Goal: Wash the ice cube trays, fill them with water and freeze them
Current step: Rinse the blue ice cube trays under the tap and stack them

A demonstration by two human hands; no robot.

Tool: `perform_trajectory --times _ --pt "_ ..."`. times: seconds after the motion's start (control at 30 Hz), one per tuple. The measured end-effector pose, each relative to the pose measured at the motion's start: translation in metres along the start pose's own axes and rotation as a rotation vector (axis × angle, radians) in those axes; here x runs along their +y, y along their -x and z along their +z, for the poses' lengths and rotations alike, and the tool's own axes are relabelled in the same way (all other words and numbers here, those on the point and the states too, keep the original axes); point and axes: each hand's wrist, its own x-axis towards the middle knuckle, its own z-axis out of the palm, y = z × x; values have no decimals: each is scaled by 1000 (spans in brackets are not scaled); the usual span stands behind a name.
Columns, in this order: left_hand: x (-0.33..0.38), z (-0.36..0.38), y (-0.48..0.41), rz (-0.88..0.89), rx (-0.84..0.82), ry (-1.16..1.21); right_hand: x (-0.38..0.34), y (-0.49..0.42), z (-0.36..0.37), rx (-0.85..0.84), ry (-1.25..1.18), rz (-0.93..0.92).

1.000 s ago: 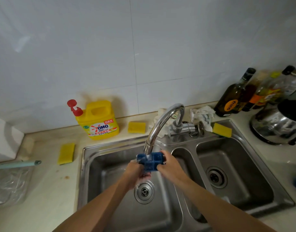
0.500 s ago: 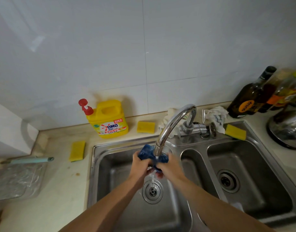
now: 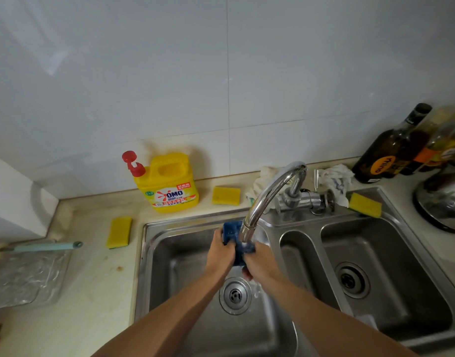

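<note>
— Hands first: what are they doing?

— Seen from the head camera, the left hand (image 3: 220, 249) and right hand (image 3: 261, 262) both curl round a small blue ice cube tray (image 3: 232, 231). The left grips its far-left end and the right its near end.

— Where is the tray?

— Just under the spout of the faucet (image 3: 267, 194), tipped on edge over the left basin of the sink (image 3: 175, 256), above the drain (image 3: 234, 295).

— Why hold it like that?

— My guess is that water can run through the cells and fall straight to the drain. Something pale, likely water, spills off below the right hand.

— Is any soap in use?

— The yellow detergent bottle (image 3: 169, 184) stands on the counter, far and left of the basin, well apart from the hands. A yellow sponge (image 3: 119, 231) lies left of the sink, untouched. I judge this a rinse, with filling and freezing not yet begun.

— Other trays?

— None that I can make out.
</note>
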Motion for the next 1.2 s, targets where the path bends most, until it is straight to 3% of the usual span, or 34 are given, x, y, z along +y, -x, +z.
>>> perform_trajectory --times 0.17,0.27,0.4,0.53,0.73,0.9,1.03,1.2 --pt "4 -3 4 -48 -167 95 0 -4 -9 20 40 -27" --pt "4 -9 7 -32 -265 32 2 -6 -14 -29 39 -11" --pt "-1 -15 8 3 -191 -106 1 -4 -12 -114 46 -19" --pt "-1 -22 4 59 -157 -238 5 -6 -10 -164 -166 69" --pt "2 -28 5 94 -232 -329 14 -10 -19 -118 -170 -44" --pt "-3 -26 2 118 -281 -374 18 -13 -11 81 -28 -157" --pt "-7 -21 1 67 -168 -260 22 -14 -13 84 119 -148" --pt "-12 -16 -6 -132 61 88 16 -13 -10 0 -41 -58"
